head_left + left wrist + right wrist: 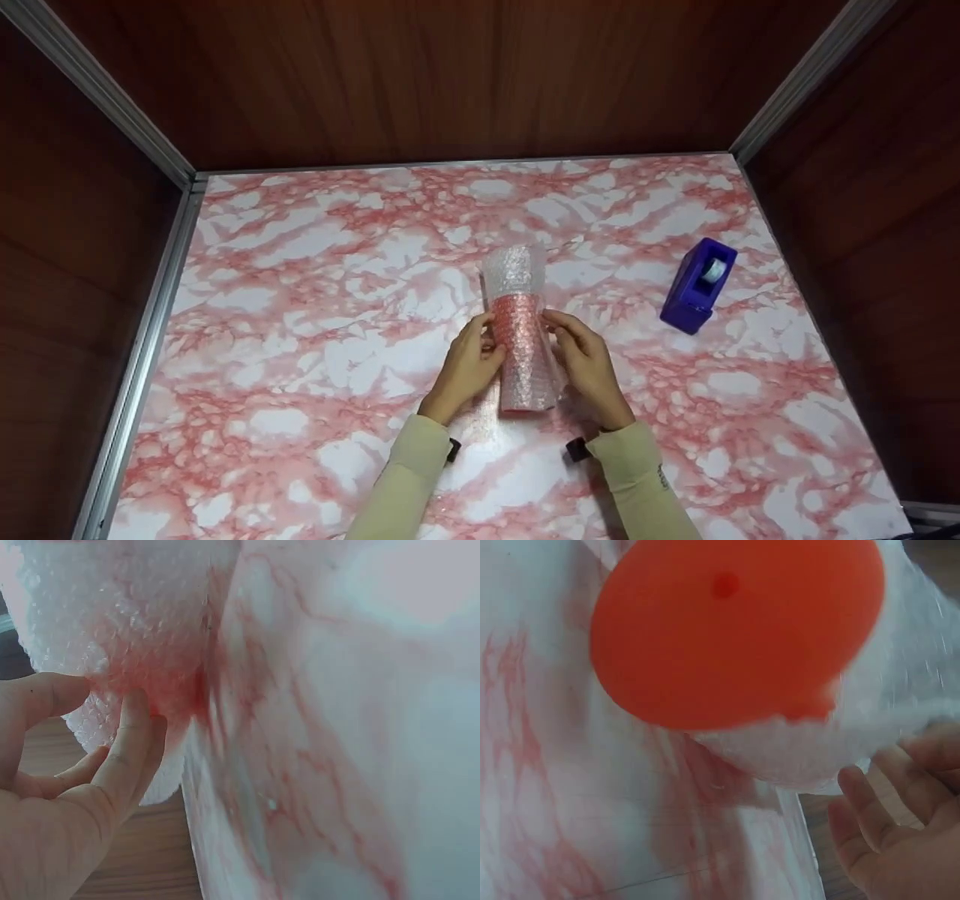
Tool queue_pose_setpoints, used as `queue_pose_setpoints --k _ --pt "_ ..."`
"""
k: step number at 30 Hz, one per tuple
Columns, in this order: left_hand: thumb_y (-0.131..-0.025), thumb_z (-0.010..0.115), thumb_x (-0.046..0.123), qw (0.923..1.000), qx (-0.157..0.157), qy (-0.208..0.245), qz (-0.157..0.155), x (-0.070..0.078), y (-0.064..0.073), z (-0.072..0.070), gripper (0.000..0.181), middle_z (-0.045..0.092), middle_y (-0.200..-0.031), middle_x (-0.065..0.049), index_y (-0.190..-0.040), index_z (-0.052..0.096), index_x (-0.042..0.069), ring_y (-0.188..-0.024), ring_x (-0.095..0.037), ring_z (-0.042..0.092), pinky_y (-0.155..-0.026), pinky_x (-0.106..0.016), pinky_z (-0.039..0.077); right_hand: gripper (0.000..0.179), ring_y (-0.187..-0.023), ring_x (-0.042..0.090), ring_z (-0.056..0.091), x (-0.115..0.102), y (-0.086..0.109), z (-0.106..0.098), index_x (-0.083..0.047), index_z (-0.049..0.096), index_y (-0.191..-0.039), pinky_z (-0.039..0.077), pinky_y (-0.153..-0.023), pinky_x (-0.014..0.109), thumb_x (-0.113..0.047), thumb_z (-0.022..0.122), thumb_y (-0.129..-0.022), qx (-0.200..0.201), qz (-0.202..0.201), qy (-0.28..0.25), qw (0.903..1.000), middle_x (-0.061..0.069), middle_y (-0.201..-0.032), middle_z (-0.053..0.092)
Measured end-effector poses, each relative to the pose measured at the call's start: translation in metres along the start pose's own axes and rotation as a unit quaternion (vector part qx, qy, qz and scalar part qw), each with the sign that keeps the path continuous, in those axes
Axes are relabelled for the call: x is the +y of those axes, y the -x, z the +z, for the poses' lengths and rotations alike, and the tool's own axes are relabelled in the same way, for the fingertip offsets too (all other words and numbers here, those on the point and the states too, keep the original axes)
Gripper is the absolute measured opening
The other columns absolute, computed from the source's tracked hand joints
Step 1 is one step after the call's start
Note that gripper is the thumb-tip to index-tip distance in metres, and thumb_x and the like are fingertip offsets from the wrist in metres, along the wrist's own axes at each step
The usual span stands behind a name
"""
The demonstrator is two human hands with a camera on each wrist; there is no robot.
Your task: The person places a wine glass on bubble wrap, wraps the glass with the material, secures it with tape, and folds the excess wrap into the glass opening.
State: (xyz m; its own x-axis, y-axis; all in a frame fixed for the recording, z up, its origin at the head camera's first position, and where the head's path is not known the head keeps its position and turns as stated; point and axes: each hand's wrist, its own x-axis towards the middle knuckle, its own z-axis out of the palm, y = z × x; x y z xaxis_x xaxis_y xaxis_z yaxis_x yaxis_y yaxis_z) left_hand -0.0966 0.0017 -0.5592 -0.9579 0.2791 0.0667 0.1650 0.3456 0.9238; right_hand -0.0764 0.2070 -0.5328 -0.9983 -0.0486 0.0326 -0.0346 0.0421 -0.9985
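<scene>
An orange-red object [735, 637] with a flat, round end lies on the tabletop, rolled in clear bubble wrap [516, 270]. The wrap extends past its far end, and the red shows through the middle. On the left side, my left hand [469, 364] grips the wrapped roll; in the left wrist view its thumb and fingers [135, 716] press into the bubbles. From the right, my right hand [589, 364] holds the wrap's side with bent fingers. The right wrist view shows that hand at a loose flap of wrap [907, 682], its exact fingertip contact partly hidden.
A purple tape dispenser [697, 286] with a roll of clear tape [714, 271] stands to the right on the red-and-white marbled table [300, 360]. Dark wood panels [450, 82] and metal rails [135, 330] enclose the back and sides.
</scene>
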Motion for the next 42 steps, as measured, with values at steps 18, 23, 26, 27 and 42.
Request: queue_pose_setpoints --k 18,23,26,27,42 --pt "-0.092 0.061 0.001 0.9980 -0.043 -0.040 -0.022 -0.004 0.004 -0.004 0.052 0.060 -0.126 -0.019 -0.141 0.047 -0.005 -0.101 -0.024 0.066 -0.087 -0.030 0.053 0.045 -0.135 0.033 0.045 0.013 -0.003 0.004 -0.003 0.065 -0.130 0.041 -0.106 0.047 -0.002 0.077 -0.087 -0.040 -0.202 0.245 0.9474 0.015 -0.135 0.059" --pt "-0.090 0.063 0.004 0.9942 -0.041 -0.097 -0.022 -0.005 0.006 -0.008 0.055 0.059 -0.113 -0.014 -0.142 0.049 -0.005 -0.096 -0.023 0.061 -0.085 -0.033 0.051 0.046 -0.130 0.037 0.050 0.012 -0.007 0.007 0.000 0.065 -0.128 0.039 -0.107 0.046 -0.002 0.079 -0.084 -0.060 -0.263 0.300 0.9149 0.018 -0.130 0.061" --pt "-0.090 0.063 0.005 0.9924 -0.042 -0.114 -0.019 -0.003 0.006 -0.012 0.054 0.059 -0.114 -0.014 -0.142 0.050 -0.004 -0.097 -0.023 0.061 -0.086 -0.035 0.051 0.043 -0.129 0.037 0.051 0.010 -0.009 0.009 -0.001 0.066 -0.125 0.040 -0.107 0.047 -0.002 0.079 -0.084 -0.066 -0.279 0.319 0.9036 0.017 -0.128 0.062" --pt "-0.090 0.063 0.005 0.9922 -0.041 -0.116 -0.019 -0.002 0.006 -0.014 0.054 0.058 -0.116 -0.014 -0.142 0.051 -0.003 -0.097 -0.023 0.061 -0.086 -0.034 0.051 0.042 -0.129 0.037 0.051 0.010 -0.009 0.009 -0.002 0.067 -0.125 0.040 -0.107 0.047 -0.003 0.079 -0.085 -0.067 -0.281 0.324 0.9007 0.017 -0.128 0.062" --pt "-0.097 0.068 0.019 0.9932 -0.093 -0.042 0.056 0.019 -0.008 -0.031 0.060 0.036 -0.144 -0.009 -0.152 0.044 0.016 -0.095 -0.015 0.062 -0.081 -0.028 0.053 0.034 -0.131 0.037 0.050 0.004 -0.014 0.014 -0.004 0.068 -0.118 0.037 -0.109 0.045 0.008 0.068 -0.087 -0.097 -0.267 0.318 0.9046 0.011 -0.124 0.065"
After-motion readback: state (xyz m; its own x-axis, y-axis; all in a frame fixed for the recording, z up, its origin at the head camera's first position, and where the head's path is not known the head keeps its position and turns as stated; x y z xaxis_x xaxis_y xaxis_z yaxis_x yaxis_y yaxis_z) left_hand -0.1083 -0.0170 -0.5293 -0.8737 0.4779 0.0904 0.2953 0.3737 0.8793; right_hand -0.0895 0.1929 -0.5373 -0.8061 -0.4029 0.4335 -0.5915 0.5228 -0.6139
